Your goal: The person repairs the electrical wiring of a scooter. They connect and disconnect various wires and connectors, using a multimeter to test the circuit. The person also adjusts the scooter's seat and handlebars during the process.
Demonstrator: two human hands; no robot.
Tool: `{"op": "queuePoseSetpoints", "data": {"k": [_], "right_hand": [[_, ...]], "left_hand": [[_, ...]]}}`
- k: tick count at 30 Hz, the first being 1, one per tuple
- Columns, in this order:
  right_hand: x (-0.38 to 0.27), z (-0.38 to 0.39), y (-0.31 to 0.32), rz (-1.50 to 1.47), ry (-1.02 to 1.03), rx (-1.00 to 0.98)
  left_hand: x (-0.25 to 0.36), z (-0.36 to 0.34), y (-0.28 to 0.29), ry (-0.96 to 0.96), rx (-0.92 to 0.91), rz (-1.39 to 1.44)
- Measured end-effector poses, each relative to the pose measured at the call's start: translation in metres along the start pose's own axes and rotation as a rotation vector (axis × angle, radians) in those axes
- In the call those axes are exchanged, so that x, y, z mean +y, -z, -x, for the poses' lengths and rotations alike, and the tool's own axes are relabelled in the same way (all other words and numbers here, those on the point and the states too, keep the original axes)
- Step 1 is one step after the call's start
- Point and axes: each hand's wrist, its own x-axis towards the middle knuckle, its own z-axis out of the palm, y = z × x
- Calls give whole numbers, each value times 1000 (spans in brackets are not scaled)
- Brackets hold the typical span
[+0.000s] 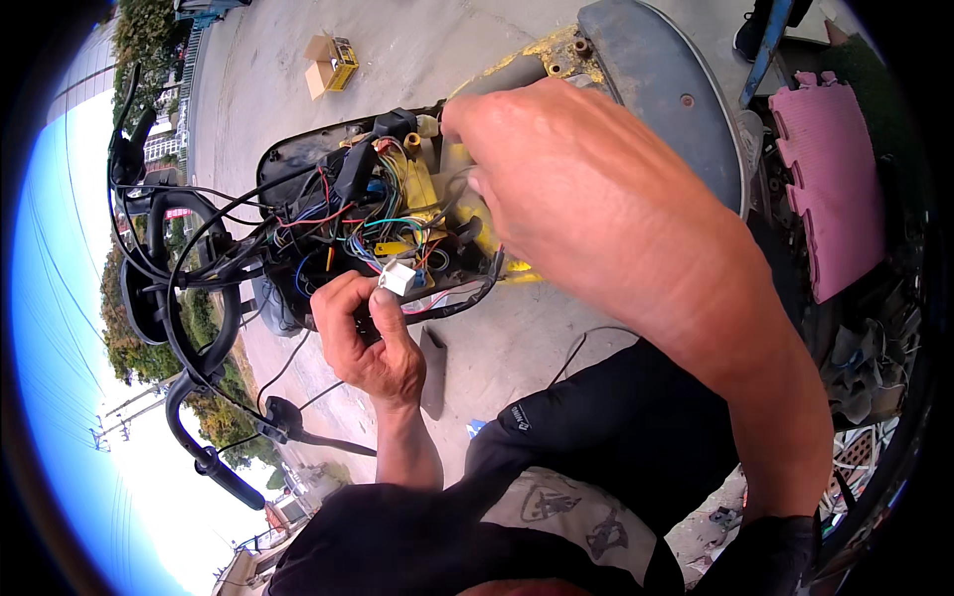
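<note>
Between the thumb and fingers of my left hand [370, 333] is a white plastic connector [397, 278], held at the near side of an opened electric scooter body. Thin coloured wires [383, 233] run in a tangle just beyond it. My right hand [542, 149] reaches over the scooter's yellow frame [422, 194], its back toward me. Its fingertips are largely hidden, so whether they grip anything does not show. A dark cable [455, 194] lies close to those fingers. The wire bundle spreads over the dark floor panel [283, 159].
Black handlebars [214, 328] with cables stand at the left. A grey seat [671, 84] is at the upper right, and a pink foam mat [830, 184] lies beyond it. An open cardboard box [331, 66] sits on the concrete. Scrap parts [860, 372] are heaped at the right.
</note>
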Motion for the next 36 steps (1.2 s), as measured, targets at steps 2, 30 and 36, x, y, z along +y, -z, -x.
{"op": "queuePoseSetpoints", "data": {"k": [2, 30, 36], "right_hand": [[-1, -38, -21, -25, -72, -184], [37, -69, -12, -1127, -88, -240], [25, -56, -14, -1174, -64, -187]], "left_hand": [[-1, -1, 3, 6, -3, -10], [13, -21, 7, -50, -58, 3], [15, -25, 2, -84, -56, -17]]}}
